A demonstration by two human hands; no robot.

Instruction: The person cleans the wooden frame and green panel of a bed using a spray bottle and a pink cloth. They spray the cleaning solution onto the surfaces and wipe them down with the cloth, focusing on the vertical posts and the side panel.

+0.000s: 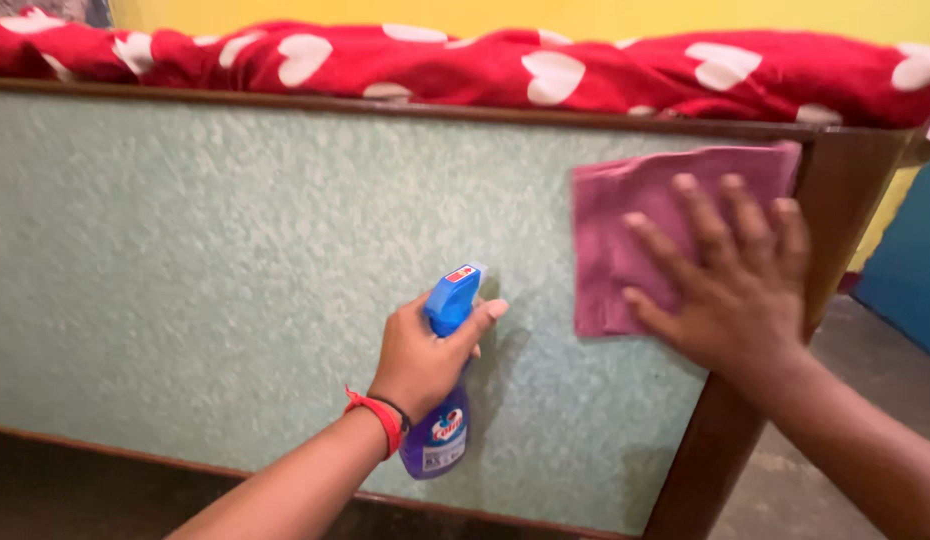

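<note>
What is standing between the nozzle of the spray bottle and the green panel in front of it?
Nothing visible. The left hand holds the spray bottle with its blue nozzle close to the green panel, bare there. The pink cloth, pressed flat by the right hand, lies off to the right.

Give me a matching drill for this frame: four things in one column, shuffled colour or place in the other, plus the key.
Things:
1. spray bottle
2. cloth
3. blanket
4. panel

Descriptions:
A. pale green, textured, in a brown wooden frame
B. red with white hearts, lying along the top
C. blue head, purple body, held in the left hand
D. mauve, pressed flat under the right hand

Pairs: 1-C, 2-D, 3-B, 4-A
</note>
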